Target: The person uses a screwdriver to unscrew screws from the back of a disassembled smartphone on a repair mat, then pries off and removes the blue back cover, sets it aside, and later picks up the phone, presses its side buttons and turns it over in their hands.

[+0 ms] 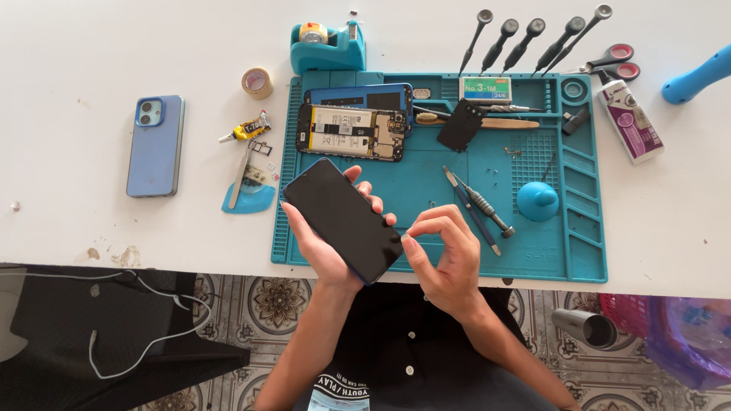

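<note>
Near the teal mat's (pixel 579 262) six o'clock edge, left hand (pixel 324 243) fingers clamp the black phone (pixel 343 219); right hand (pixel 445 255) fingers pinch its corner.

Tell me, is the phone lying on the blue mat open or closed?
Open. The opened phone on the teal mat has no back cover: its battery and circuit boards show.
</note>
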### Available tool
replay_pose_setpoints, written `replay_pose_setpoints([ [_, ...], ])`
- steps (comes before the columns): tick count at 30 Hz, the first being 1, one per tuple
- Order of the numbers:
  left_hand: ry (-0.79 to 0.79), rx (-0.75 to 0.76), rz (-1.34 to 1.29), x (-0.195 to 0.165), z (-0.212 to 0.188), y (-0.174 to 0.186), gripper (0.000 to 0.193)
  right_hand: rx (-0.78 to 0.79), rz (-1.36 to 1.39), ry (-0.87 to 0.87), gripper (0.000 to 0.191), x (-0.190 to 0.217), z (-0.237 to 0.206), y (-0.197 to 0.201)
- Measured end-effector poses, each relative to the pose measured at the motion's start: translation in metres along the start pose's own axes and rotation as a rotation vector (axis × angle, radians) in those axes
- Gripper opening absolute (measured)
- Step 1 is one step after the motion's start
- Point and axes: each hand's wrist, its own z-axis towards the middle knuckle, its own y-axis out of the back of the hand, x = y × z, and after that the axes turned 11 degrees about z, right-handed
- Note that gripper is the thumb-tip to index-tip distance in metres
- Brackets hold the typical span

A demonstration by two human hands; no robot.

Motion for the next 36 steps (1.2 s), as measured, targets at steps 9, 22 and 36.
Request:
replay_pose_setpoints([
  [9,-0.137,-0.053,0.182,0.011,0.000,-0.002,0.101,0.040,-0.043,-0.005,0.009,0.003,0.001,-0.002],
  [22,-0.182,-0.052,0.289,0.024,0.001,0.004,0.118,0.052,-0.077,-0.012,0.009,0.003,0.001,-0.003],
  [36,-0.172,-0.054,0.288,0.021,0.002,-0.001,0.112,0.037,-0.072,-0.025,0.009,0.005,0.002,-0.003],
])
